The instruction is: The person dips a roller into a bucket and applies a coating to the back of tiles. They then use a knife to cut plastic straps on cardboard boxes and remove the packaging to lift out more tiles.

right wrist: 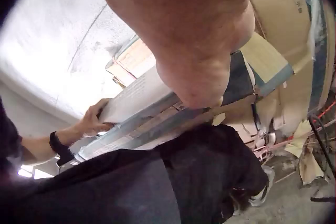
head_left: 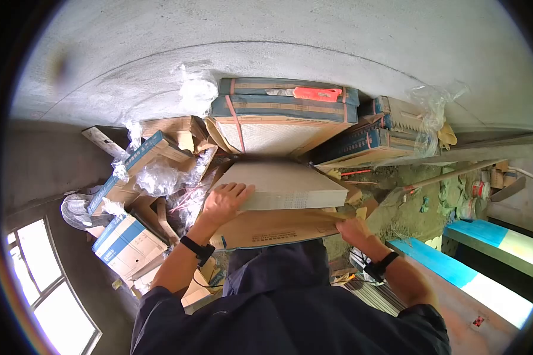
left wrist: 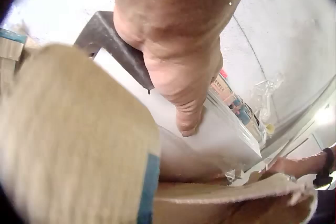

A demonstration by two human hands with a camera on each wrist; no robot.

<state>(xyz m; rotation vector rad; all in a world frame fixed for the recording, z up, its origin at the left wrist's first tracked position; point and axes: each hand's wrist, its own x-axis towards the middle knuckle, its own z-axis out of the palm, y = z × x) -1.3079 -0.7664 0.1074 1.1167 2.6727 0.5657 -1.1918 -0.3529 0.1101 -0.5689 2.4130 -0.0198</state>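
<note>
A thick stack of pale tiles stands in front of the person, in an opened cardboard carton with a blue edge. My left hand grips the stack's left end, fingers over its top and thumb on its pale broad face. At the carton's right corner, my right hand holds the cardboard edge; its fingertips are mostly hidden in the right wrist view, where the hand covers that corner. A torn cardboard flap sticks out beside it.
A red utility knife lies on blue-edged cartons against the wall. Cardboard scraps and plastic wrap crowd the left, near a fan. To the right are more cartons, a long wooden handle and blue-and-white boards.
</note>
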